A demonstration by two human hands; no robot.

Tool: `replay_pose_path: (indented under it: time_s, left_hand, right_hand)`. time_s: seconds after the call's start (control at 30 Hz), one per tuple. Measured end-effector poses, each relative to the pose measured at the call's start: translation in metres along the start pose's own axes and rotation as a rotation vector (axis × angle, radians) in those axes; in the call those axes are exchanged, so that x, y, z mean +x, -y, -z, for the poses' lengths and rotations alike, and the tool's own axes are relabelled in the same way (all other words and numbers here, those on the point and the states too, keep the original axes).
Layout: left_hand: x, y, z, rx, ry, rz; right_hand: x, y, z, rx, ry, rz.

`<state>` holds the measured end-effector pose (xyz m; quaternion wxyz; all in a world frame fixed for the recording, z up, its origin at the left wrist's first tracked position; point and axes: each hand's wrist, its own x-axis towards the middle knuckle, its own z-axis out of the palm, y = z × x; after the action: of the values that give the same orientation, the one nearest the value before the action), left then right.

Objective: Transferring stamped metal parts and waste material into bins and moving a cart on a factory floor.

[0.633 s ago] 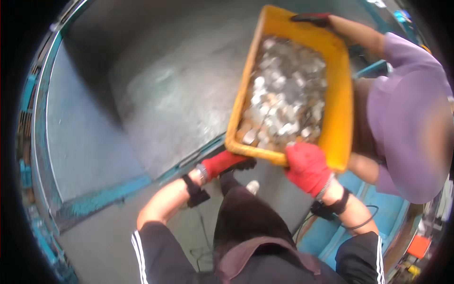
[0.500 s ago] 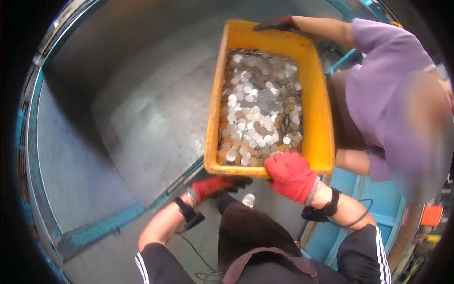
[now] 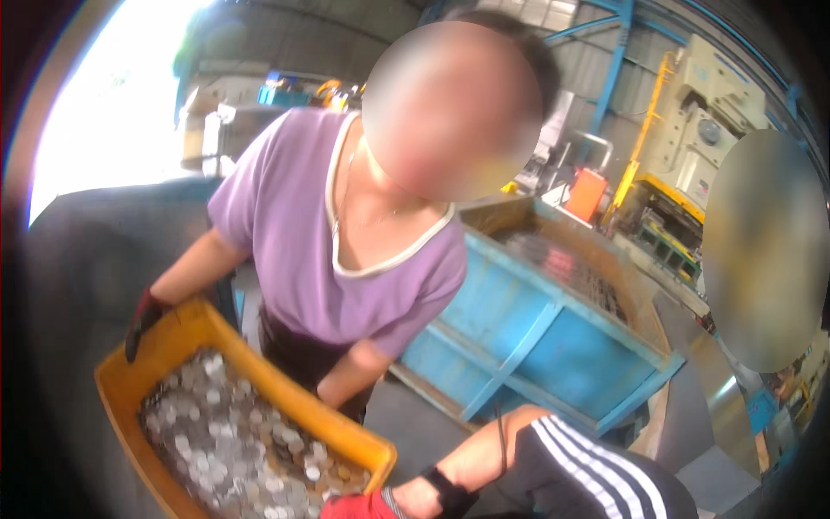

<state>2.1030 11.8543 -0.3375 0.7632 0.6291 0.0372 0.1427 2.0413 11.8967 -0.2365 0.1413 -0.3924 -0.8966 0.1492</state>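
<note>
Yellow bin (image 3: 290, 387): at lower left, between the right hand (image 3: 359, 505) and the co-worker (image 3: 298, 251), loaded with round metal discs (image 3: 229, 441).
Bin position: central in the earlier frames; now lower left, the view having swung up.
Right hand: red-gloved, clamped on the bin's near rim, fingers partly cut off.
Left hand: outside the view; state cannot be told.
Co-worker's gloved hand (image 3: 143, 322): on the far rim.
Blue metal skip (image 3: 484, 339): behind the co-worker.
Press (image 3: 692, 160): markings too blurred to read.
</note>
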Motion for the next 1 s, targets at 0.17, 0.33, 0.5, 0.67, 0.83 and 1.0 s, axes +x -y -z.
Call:
replay_pose_path:
  time_s: [0.17,0.33,0.5,0.67,0.83,1.0]
  left_hand:
    - [0.006,-0.04,-0.016,0.029,0.262,-0.089]
    - [0.0,-0.069,-0.033,0.06,0.35,-0.112]
    - [-0.003,-0.1,-0.042,0.113,0.414,-0.145]
    - [-0.017,-0.141,0.006,0.21,0.384,-0.155]
    - [-0.021,-0.197,0.103,0.36,0.312,-0.215]
    - [-0.016,-0.281,0.22,0.551,0.15,-0.319]
  right_hand:
    - [0.038,0.009,0.009,-0.065,-0.045,0.021]
    - [0.049,0.027,0.055,-0.026,0.149,-0.059]
    - [0.046,0.03,0.058,-0.116,0.001,-0.084]
    - [0.053,0.05,0.097,-0.218,-0.06,-0.034]
    - [0.063,0.067,0.111,-0.319,0.046,-0.12]
    - [0.057,0.076,0.133,-0.381,-0.02,-0.212]
